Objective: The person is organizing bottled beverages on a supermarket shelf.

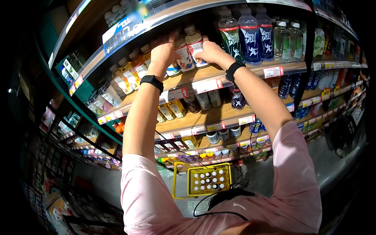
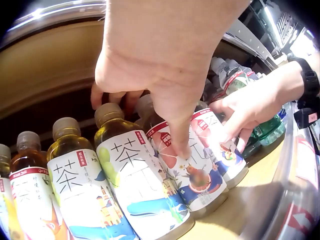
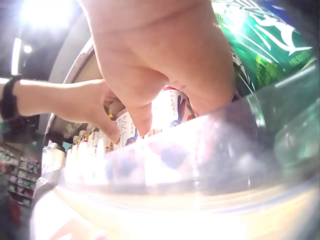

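Observation:
My left hand [image 1: 162, 54] reaches over a row of tea bottles on the shelf. In the left wrist view its thumb presses the white label of a tea bottle [image 2: 200, 186] with a pink fruit picture, while its other fingers reach behind the caps. Just to the right, my right hand [image 1: 211, 53] holds the neighbouring tea bottle [image 1: 194, 46], thumb on the front of its label. Both bottles stand upright, side by side. Left of them are yellow-green tea bottles [image 2: 137, 185] with white labels. In the right wrist view, the shelf's clear front lip [image 3: 200, 135] hides the lower bottles.
Green and blue large bottles [image 1: 249, 37] stand right of my hands. Another shelf with a price rail [image 1: 129, 29] runs close above. Lower shelves hold more drinks. A yellow cart [image 1: 189, 182] with several white-capped bottles stands on the floor below.

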`<move>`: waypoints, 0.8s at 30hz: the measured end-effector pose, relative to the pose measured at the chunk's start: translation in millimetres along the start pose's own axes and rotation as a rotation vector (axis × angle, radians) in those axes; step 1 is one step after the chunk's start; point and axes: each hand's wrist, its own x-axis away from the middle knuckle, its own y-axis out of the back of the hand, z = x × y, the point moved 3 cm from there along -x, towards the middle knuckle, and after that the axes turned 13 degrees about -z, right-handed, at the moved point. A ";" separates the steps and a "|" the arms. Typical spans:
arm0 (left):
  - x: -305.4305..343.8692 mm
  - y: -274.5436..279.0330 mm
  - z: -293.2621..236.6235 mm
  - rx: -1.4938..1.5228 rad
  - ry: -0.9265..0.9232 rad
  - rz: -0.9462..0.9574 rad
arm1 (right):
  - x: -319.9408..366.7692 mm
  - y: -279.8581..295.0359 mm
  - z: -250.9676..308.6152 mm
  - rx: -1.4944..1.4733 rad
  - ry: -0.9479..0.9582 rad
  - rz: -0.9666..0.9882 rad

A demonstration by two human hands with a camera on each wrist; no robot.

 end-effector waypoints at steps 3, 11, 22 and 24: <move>-3.0 8.5 -5.4 -0.035 0.011 0.041 | 4.1 1.8 3.4 0.049 0.014 0.007; -1.6 -1.8 -0.3 -0.001 0.028 0.031 | 6.6 3.7 0.5 0.004 0.037 -0.034; -1.5 -11.6 -7.7 -0.073 0.142 0.155 | 13.4 -6.1 6.9 0.120 0.013 0.031; -1.0 -12.7 -10.1 -0.083 0.144 0.142 | 9.5 -7.1 2.3 0.087 -0.005 0.078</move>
